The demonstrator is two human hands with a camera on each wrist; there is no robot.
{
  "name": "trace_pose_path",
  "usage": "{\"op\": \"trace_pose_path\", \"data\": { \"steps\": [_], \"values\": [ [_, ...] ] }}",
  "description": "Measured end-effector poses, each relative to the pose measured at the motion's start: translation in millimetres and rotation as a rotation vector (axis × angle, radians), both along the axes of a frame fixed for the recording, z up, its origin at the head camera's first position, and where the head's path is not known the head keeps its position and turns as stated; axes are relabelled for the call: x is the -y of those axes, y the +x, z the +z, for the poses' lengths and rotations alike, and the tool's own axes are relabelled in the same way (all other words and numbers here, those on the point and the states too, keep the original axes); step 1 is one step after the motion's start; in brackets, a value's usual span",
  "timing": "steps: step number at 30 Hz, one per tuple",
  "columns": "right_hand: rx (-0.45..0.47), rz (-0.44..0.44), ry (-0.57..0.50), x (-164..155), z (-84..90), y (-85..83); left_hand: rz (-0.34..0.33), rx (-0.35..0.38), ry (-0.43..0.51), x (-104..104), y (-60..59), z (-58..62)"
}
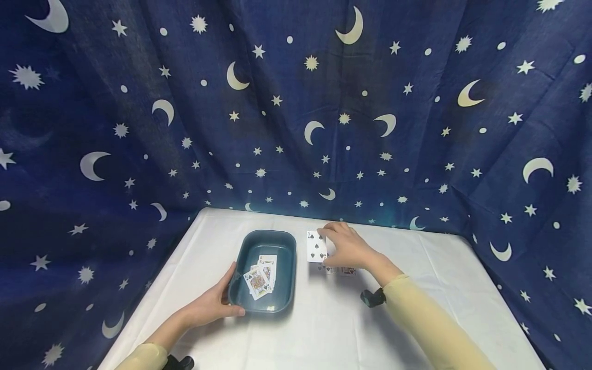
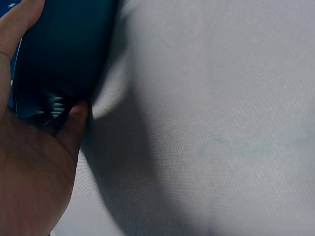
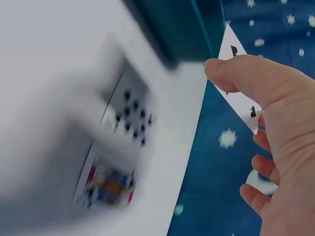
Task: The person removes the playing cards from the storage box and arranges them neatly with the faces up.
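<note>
A dark teal tray [image 1: 285, 246] sits on the white table [image 1: 324, 324] with several face-up playing cards [image 1: 261, 277] in it. My left hand [image 1: 217, 303] grips the tray's near left corner [image 2: 59, 64], thumb on the rim. My right hand [image 1: 347, 246] pinches a five of spades [image 1: 316, 246] between thumb [image 3: 241, 76] and fingers, lifted just above the table to the right of the tray. Under that hand lie a few more face-up cards [image 1: 339, 270]; the right wrist view shows them blurred as the cards [image 3: 115, 162], a spot card and a court card.
A dark blue cloth with moons and stars [image 1: 296, 113] hangs behind and around the table. A black wrist strap [image 1: 372, 297] shows on the right forearm. Bare white tabletop stretches in front and to the right.
</note>
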State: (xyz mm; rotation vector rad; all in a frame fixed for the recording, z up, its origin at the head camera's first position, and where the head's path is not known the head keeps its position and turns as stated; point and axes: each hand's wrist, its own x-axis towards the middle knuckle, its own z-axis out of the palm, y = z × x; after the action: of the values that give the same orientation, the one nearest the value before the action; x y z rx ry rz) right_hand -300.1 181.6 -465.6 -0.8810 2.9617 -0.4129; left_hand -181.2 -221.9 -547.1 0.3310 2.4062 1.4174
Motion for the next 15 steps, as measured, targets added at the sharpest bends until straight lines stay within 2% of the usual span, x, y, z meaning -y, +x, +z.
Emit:
{"op": "trace_pose_path", "data": {
  "steps": [9, 15],
  "values": [
    [0.037, -0.054, -0.011, -50.2, -11.7, 3.0, 0.01, -0.001, -0.012, -1.2, 0.5, 2.8],
    [0.025, -0.084, 0.001, -75.3, -22.8, 3.1, 0.011, -0.007, -0.017, -1.0, 1.2, 3.6]
  ]
}}
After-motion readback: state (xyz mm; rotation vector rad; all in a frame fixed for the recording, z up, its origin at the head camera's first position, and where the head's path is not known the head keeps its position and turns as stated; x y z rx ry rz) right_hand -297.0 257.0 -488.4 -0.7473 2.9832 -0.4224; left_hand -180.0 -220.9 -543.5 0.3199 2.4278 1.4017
